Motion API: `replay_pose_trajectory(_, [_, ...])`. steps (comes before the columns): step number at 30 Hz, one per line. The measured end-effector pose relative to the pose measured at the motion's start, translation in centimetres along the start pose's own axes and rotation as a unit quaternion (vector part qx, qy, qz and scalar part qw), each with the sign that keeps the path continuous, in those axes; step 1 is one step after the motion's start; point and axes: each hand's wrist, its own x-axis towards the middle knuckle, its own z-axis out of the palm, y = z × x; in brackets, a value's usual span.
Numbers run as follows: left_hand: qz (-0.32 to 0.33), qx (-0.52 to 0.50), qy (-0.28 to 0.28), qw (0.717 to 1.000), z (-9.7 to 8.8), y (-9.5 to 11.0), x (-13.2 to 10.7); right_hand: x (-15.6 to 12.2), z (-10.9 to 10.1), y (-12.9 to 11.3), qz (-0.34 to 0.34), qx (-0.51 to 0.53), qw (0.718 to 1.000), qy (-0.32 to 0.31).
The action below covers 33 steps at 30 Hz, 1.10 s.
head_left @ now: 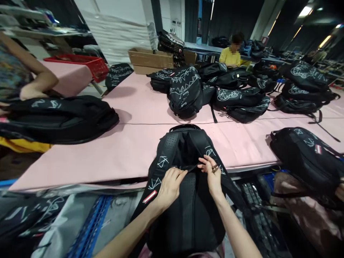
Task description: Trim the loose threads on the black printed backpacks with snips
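The grip of the left hand (169, 184) is nearly closed, with thumb and fingers pinched together at one end of a thin black strip (192, 167). The right hand (213, 175) is partly curled, its fingertips at the other end of this strip; I cannot tell if they hold it firmly. A small dark object (215, 167) lies against its fingers, too small to name.

Both hands are over a black backpack (186, 215), which is at the near middle, its back side facing the wearer and its top end over the near edge of the pink surface (129, 154). Its shoulder straps (164, 154) carry white line drawings, and the left one has a red and white label (149, 197).

On the left of the surface lies another backpack (61, 120), and a person's arm (40, 79) is just behind it. On the right, near side, is a backpack with a small label (303, 154). Farther away, at the middle, a patterned backpack (185, 93) is beside several others. Behind them are a cardboard box (150, 61) and a person in yellow (230, 55).
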Motion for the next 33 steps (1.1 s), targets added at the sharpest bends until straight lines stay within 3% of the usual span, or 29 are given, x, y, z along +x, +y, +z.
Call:
replay_pose_trajectory(3, [0.005,-0.004,0.008,1.0,-0.1,0.0,-0.2,-0.7,-0.9,-1.6,0.033,0.006,0.999,-0.042])
replay_pose_trajectory(7, [-0.019,-0.008,0.009,1.0,0.7,-1.8,0.2,-1.4,-3.0,-3.2,0.091,0.022,0.987,-0.131])
replay_pose_trajectory(9, [-0.043,0.008,0.013,0.999,1.4,-2.9,0.8,0.0,-4.7,-3.7,0.066,-0.036,0.992,-0.1])
replay_pose_trajectory(11, [-0.066,0.031,0.015,0.997,2.3,-3.9,1.5,2.6,-6.6,-3.7,0.024,-0.156,0.987,-0.023])
replay_pose_trajectory(13, [-0.079,0.049,0.017,0.995,3.2,-4.6,2.2,5.6,-8.3,-2.9,0.004,-0.29,0.956,0.039])
replay_pose_trajectory(15, [-0.082,0.058,0.021,0.995,3.7,-5.0,2.5,8.3,-9.2,-1.7,0.005,-0.386,0.921,0.047])
replay_pose_trajectory(20, [-0.079,0.074,0.026,0.994,4.2,-5.3,2.6,11.8,-8.8,1.2,-0.085,-0.444,0.892,-0.004])
replay_pose_trajectory(25, [-0.091,0.098,0.014,0.991,4.7,-5.4,2.8,14.0,-7.5,2.2,-0.175,-0.48,0.859,-0.039])
replay_pose_trajectory(28, [-0.093,0.093,0.018,0.991,4.9,-5.5,2.9,15.0,-7.4,2.4,-0.158,-0.458,0.872,-0.068])
replay_pose_trajectory(33, [-0.093,0.003,0.078,0.993,3.0,-6.9,5.2,12.7,-7.8,2.2,-0.023,-0.256,0.964,-0.071])
